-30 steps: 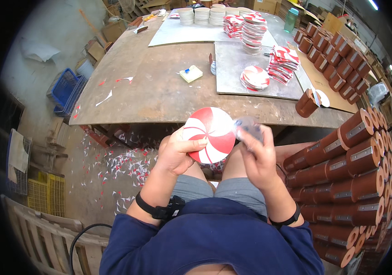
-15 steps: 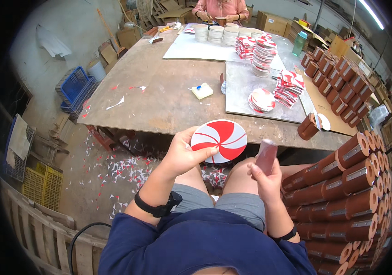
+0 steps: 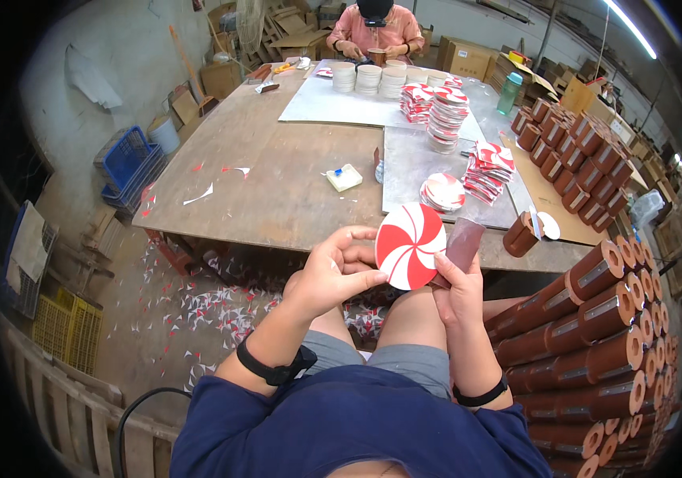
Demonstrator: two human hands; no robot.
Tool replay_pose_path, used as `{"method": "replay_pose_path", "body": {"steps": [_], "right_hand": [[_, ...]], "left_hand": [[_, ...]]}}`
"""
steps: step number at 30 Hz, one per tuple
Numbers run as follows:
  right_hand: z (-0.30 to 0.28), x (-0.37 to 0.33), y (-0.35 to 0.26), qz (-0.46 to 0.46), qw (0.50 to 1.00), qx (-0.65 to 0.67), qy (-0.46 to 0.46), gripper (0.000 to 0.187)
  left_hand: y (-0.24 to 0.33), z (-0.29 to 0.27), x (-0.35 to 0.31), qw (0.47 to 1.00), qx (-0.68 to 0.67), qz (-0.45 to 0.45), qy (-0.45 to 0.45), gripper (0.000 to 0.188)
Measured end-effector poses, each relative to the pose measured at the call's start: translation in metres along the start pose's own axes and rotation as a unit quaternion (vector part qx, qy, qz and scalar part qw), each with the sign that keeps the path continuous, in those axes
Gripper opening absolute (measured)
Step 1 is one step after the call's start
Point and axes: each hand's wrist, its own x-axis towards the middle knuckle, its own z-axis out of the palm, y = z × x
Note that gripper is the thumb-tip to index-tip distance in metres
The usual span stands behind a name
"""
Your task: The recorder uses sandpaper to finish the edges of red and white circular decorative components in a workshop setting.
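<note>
A round disc [image 3: 411, 245] with a red and white swirl is held up over my lap. My left hand [image 3: 337, 267] pinches its left edge between thumb and fingers. My right hand [image 3: 459, 291] is closed around a curled brown-purple strip, apparently sandpaper [image 3: 464, 241], which stands up beside the disc's right edge. My right thumb touches the disc's lower right edge. The fingers behind the strip are partly hidden. On the table just beyond lies a low pile of similar swirl discs [image 3: 442, 192].
The table [image 3: 261, 183] bears a yellow-white pad [image 3: 344, 178], stacks of swirl pieces [image 3: 446, 119] and pale discs [image 3: 368, 80]. Brown cylinders [image 3: 588, 342] are piled close on my right. A co-worker [image 3: 377, 36] sits at the far end. Red and white scraps [image 3: 205, 307] litter the floor.
The disc has moved right and turned more upright in my left hand. My right hand and the strip have come up against its right edge. The view has tilted slightly.
</note>
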Motion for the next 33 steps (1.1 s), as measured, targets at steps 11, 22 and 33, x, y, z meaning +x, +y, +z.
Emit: {"method": "replay_pose_path", "body": {"steps": [11,22,33], "right_hand": [[-0.005,0.019,-0.004,-0.054,0.997,-0.022,0.052,0.040],[-0.139,0.095,0.015,-0.163,0.933,-0.260,0.190,0.043],[-0.194,0.139,0.034,-0.247,0.738,-0.613,0.134,0.049]], "left_hand": [[-0.005,0.009,0.036,0.992,0.082,-0.090,0.025,0.015],[-0.033,-0.029,0.238,0.976,0.135,-0.161,0.060,0.009],[-0.053,-0.009,0.425,0.981,0.070,-0.143,0.114,0.006]]}}
